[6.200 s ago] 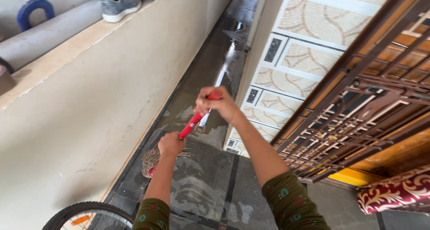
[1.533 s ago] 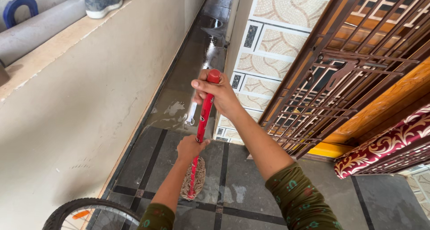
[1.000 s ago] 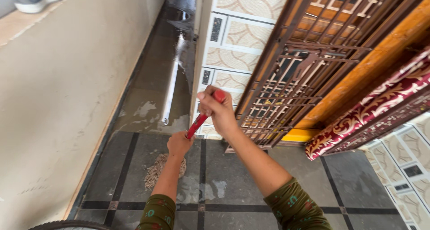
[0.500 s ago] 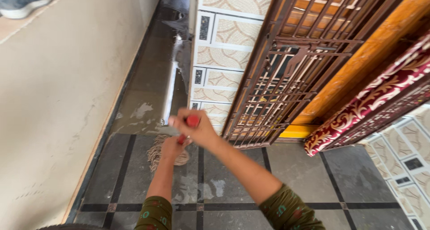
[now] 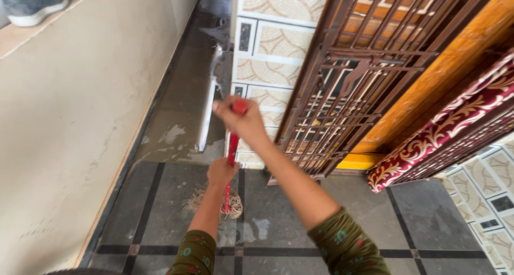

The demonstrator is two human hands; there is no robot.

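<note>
Head view, mop: I saw a red-handled mop (image 5: 232,146) standing nearly upright, its string head (image 5: 227,204) pressed on the dark tiled floor (image 5: 300,221) close to the wet strip beside the wall (image 5: 69,125).
Head view, right hand: my right hand (image 5: 242,121) capped the top end of the handle, fingers curled tight round it.
Head view, left hand: my left hand (image 5: 221,172) wrapped the shaft lower down, just above the strings, fingers closed on it.
Handling, shaft: I judged the shaft stiff, light and smooth, likely slick if wet.
Handling, head: the strings looked soft and floppy, heavier when soaked, and would drag.
Hold: I reckoned two spaced grips suited it, top for steering, low for pressure.
Surroundings: a brown metal gate (image 5: 348,88) stood just right, a patterned tile wall (image 5: 273,50) behind, a shoe (image 5: 32,5) on the ledge.
</note>
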